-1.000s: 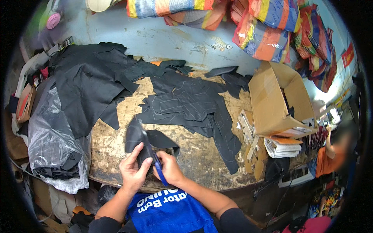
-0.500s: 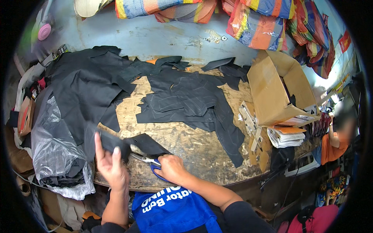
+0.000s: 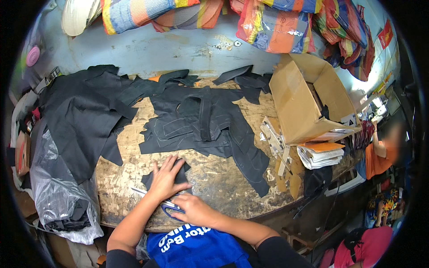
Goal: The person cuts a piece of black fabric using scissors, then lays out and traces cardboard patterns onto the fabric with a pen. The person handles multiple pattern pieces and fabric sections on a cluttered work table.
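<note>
The left hand (image 3: 164,182) lies over a small black piece (image 3: 180,177) near the front edge of the bench (image 3: 120,192), its fingers spread and pressed on it, not gripped around it; the piece shows at both sides of the hand. The right hand (image 3: 194,210) is just beside, its fingers curled around the blue handles of the scissors (image 3: 169,206). Their blades point left and pass beneath the left wrist, the tip showing beyond it; whether the blades are parted I cannot tell. Behind the hands, overlapping black cutouts (image 3: 170,129) with pale outlines cover the middle of the bench, and a narrow black strip (image 3: 205,116) lies across them, running front to back. To the left, a heap of black sheets (image 3: 76,111) hangs partly over a clear bag (image 3: 60,187). To the right stands an open carton (image 3: 295,98), with thin templates (image 3: 281,152) lying near its left corner and a folded white stack (image 3: 319,158) in front. Striped bags (image 3: 277,29) hang on the wall (image 3: 178,49). A person in orange (image 3: 380,156) is well apart at right.
</note>
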The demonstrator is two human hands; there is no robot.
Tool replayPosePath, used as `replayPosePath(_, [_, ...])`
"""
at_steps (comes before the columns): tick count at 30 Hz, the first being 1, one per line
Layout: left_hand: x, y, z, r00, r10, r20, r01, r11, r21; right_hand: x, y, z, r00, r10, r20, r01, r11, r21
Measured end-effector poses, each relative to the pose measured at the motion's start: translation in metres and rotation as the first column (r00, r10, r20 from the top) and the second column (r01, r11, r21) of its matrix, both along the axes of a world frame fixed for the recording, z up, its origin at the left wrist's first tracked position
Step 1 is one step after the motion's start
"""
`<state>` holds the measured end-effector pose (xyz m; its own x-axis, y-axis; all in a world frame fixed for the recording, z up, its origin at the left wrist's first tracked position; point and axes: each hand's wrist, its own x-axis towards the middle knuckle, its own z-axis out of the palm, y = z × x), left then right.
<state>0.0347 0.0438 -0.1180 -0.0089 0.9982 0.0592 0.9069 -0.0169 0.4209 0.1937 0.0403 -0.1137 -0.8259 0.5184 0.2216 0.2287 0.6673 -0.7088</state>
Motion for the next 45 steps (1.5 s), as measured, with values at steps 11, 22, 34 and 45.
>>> replayPosePath(11, [-0.136,-0.049,-0.005,0.86,0.51,-0.008,-0.424,0.724,0.544,0.032,0.14,0.029,0.759,-0.6,-0.251,0.622,0.783,0.01])
replayPosePath(22, [-0.164,-0.072,0.088,0.803,0.48,-0.353,-0.408,0.875,0.261,0.056,0.197,-0.006,0.687,-0.726,-0.03,0.693,0.642,0.327])
replayPosePath(34, [-0.089,0.087,0.021,0.898,0.423,0.119,-0.439,0.874,0.207,0.097,0.165,0.024,0.649,-0.738,0.184,0.467,0.577,0.669])
replayPosePath(45, [-0.097,0.102,0.004,0.75,0.524,0.404,-0.499,0.849,-0.176,-0.004,0.211,0.03,0.683,-0.717,0.14,0.716,0.695,0.066])
